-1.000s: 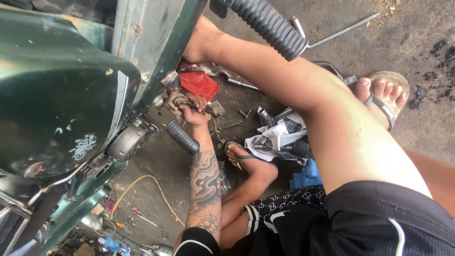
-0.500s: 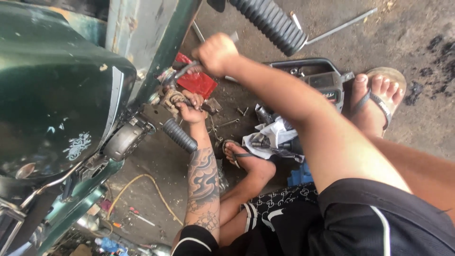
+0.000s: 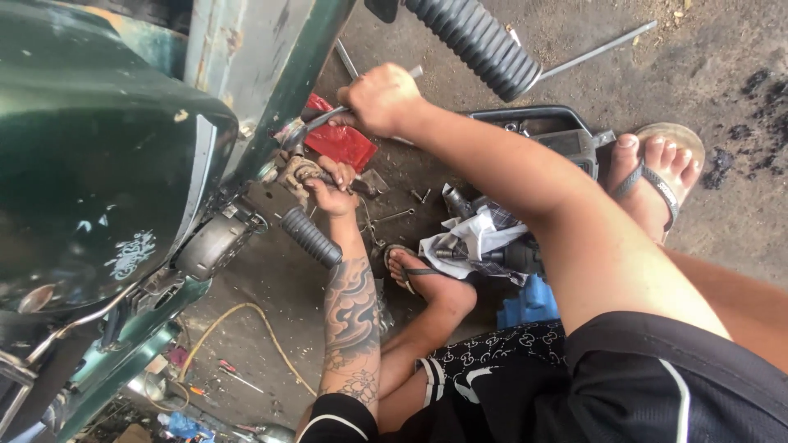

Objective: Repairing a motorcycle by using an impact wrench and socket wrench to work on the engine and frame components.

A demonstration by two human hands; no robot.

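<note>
My right hand [image 3: 382,98] is closed around the handle of a metal wrench [image 3: 316,121], whose far end meets the engine side of a green motorcycle [image 3: 98,189]. Just below, my tattooed left hand [image 3: 332,193] pinches a small rusty part on the engine, above a ribbed black footpeg [image 3: 312,238]. A red piece [image 3: 341,143] lies on the ground between the two hands. My feet in flip-flops rest at the centre [image 3: 427,279] and upper right [image 3: 657,172].
A ribbed black handlebar grip [image 3: 476,41] juts in at the top. A black tray [image 3: 558,139], a crumpled rag [image 3: 476,238], a blue item [image 3: 525,303], loose bolts [image 3: 402,215] and a metal rod [image 3: 591,49] lie on the dirty concrete. A yellow hose [image 3: 246,328] and screwdrivers [image 3: 230,373] lie lower left.
My right hand has shifted a little right and down from the frame edge, holding the wrench, and the arm has dropped, uncovering the black tray. My left hand stays on the engine part.
</note>
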